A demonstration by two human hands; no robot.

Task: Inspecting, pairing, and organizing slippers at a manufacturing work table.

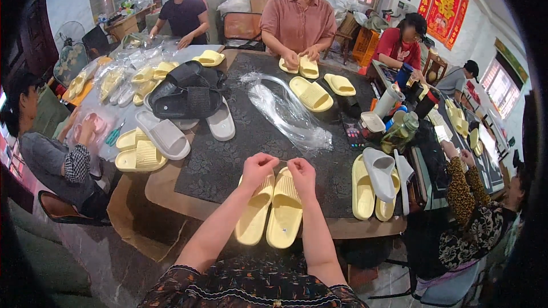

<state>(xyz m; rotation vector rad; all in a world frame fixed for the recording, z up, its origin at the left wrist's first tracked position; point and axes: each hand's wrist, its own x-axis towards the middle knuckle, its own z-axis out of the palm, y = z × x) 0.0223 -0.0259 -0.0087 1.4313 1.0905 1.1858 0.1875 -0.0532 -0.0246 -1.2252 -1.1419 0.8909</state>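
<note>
A pair of pale yellow slide sandals (273,208) lies side by side at the near edge of the dark table mat (228,159), toes hanging over the edge. My left hand (257,169) and my right hand (301,172) hover just above their far ends, fingers pinched together. A thin strand seems stretched between the two hands; what it is I cannot make out. Both forearms come up from the lower edge.
Clear plastic bags (288,115) lie mid-table. Black sandals (185,96), grey ones (165,135) and more yellow pairs (371,185) are spread around. Bottles and cups (399,122) stand at the right. Several other people sit around the tables.
</note>
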